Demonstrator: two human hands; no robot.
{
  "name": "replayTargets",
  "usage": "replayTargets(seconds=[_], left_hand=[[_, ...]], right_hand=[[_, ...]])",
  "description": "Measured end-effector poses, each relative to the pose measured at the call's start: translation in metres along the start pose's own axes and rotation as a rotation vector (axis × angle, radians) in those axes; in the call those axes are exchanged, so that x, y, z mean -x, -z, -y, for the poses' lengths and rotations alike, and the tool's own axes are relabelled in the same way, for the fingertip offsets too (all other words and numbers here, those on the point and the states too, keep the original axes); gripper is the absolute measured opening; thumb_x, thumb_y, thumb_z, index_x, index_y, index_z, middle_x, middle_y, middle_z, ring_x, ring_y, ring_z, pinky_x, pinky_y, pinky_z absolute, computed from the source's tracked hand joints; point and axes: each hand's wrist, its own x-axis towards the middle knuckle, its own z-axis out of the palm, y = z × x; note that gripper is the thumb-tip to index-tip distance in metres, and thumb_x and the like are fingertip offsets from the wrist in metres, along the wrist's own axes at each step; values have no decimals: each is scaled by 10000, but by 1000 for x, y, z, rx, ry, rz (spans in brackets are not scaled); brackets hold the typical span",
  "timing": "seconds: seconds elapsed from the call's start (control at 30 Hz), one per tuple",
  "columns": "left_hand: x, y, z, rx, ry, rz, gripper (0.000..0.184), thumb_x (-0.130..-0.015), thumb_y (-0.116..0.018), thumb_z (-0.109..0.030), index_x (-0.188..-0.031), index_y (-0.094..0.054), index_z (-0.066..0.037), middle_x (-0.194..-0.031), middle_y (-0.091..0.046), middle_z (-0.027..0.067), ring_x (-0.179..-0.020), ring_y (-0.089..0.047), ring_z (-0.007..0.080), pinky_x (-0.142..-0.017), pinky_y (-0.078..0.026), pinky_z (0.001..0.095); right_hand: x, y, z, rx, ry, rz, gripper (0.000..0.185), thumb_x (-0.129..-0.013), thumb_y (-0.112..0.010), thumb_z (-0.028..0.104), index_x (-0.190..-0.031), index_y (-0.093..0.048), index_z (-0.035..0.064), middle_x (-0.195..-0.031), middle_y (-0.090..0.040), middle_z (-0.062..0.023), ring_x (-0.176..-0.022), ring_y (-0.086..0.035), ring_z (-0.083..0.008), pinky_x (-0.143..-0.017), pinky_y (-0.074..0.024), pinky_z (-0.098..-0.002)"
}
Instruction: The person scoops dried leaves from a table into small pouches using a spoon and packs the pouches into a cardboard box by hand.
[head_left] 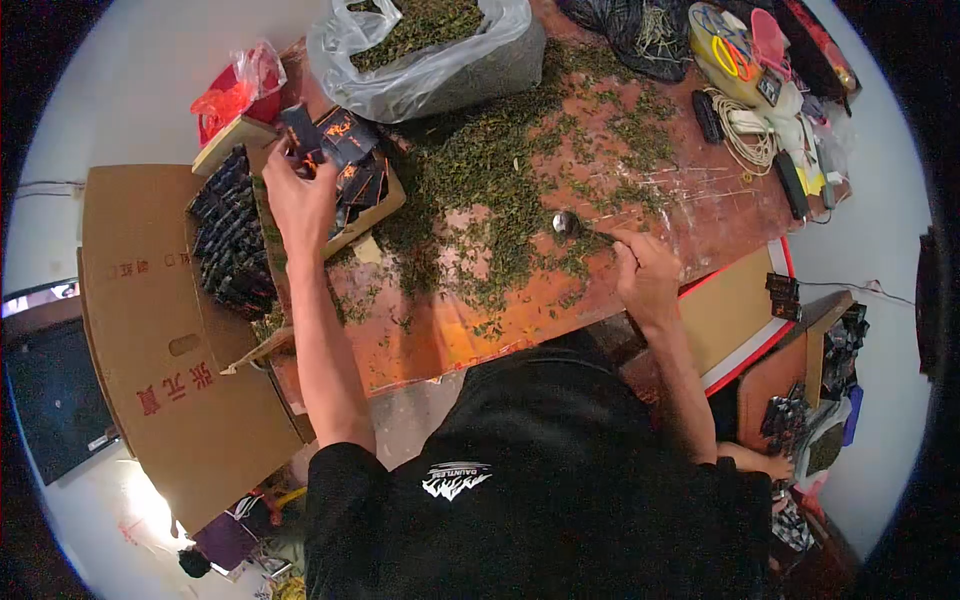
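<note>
My left hand (pixel 303 205) reaches over a small cardboard box (pixel 390 205) at the table's left side, its fingers closed on a dark packet (pixel 299 128). More black packets with orange print (pixel 350 135) lie loose in that box. In my right hand (pixel 650 268) is a metal spoon (pixel 566 224), its handle gripped near the table's front edge. The spoon's round bowl is over the scattered dried leaves (pixel 480 190), which spread across the reddish table. Whether the bowl holds any leaves I cannot tell.
A clear plastic bag of leaves (pixel 440 75) stands at the back. A large carton (pixel 160 340) holding rows of dark packets (pixel 235 245) is at left. Cables (pixel 745 130) and small items crowd the right. Another person's hand (pixel 775 467) shows at lower right.
</note>
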Motion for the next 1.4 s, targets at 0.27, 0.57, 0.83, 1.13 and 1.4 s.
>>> replayTargets(seconds=[0.27,0.57,0.83,1.13,1.4], left_hand=[[84,-45,-36,269,-100,392,531,-763,-677,-150,-1228,-551,73,-1064,-576,192,-922,-602,279,-848,-497,389],[120,-106,-27,289,-135,518,536,-717,-650,-147,-1195,-524,61,-1077,-549,235,-1020,-565,388,-918,-469,450],[115,-124,-31,293,-65,675,575,-732,-660,-177,-1238,-486,37,-1099,-634,288,-1047,-615,466,-937,-474,500],[114,-128,-52,308,-88,699,575,-739,-659,-157,-1255,-483,26,-1004,-681,229,-925,-682,397,-864,-523,471],[113,-116,-57,395,-11,777,625,-749,-651,-166,-1310,-460,34,-1019,-686,223,-876,-669,357,-858,-512,434]], right_hand=[[5,-7,6,29,2,-13,174,-874,-642,28,-1035,-706,44,-900,-704,-170,-798,-694,-366,-687,-551,-424],[8,-17,8,53,-30,-50,159,-878,-667,39,-1030,-715,51,-910,-719,-165,-801,-706,-353,-707,-561,-411],[-2,-33,19,12,-19,-69,148,-872,-687,41,-1018,-713,32,-895,-712,-170,-800,-700,-367,-714,-562,-431],[-6,-65,14,-134,-142,2,150,-885,-652,18,-1009,-730,-15,-897,-725,-183,-750,-719,-315,-676,-552,-369],[-2,-75,3,-273,-258,-28,176,-930,-632,31,-1062,-734,-25,-834,-734,-123,-676,-699,-157,-617,-551,-299]])
